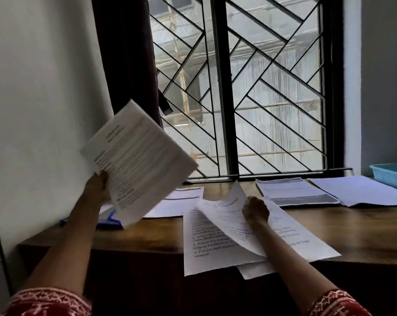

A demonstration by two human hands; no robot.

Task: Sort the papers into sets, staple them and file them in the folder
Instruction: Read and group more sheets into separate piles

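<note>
The wooden desk (147, 233) under the barred window (250, 87) is the reference for everything here. The left hand (99, 185) is raised above the desk's left end, fingers pinched on the lower corner of a printed sheet (137, 160) that tilts up in the air, clear of the desk; whether it is 1 sheet or several I cannot tell. The right hand (255, 210) sits over the desk's front middle, fingers curled and closed on the upper edge of the top page (229, 222), whose far edge curls up off the loose stack (206, 247). That stack lies on the desk with its near edge hanging over the front lip. Toward the desk's back edge, just under the window, lie 2 more piles: a pile with dark printed bands (297, 191) right of centre, and a plain white pile (361, 190) beside it toward the right end. A teal tray (393, 176) stands at the desk's far right corner. On the left end, below the raised sheet, another paper (181, 201) lies flat, and a blue folder (108, 221) shows partly from beneath it. Red patterned sleeves (47, 302) cover both forearms near the camera.
</note>
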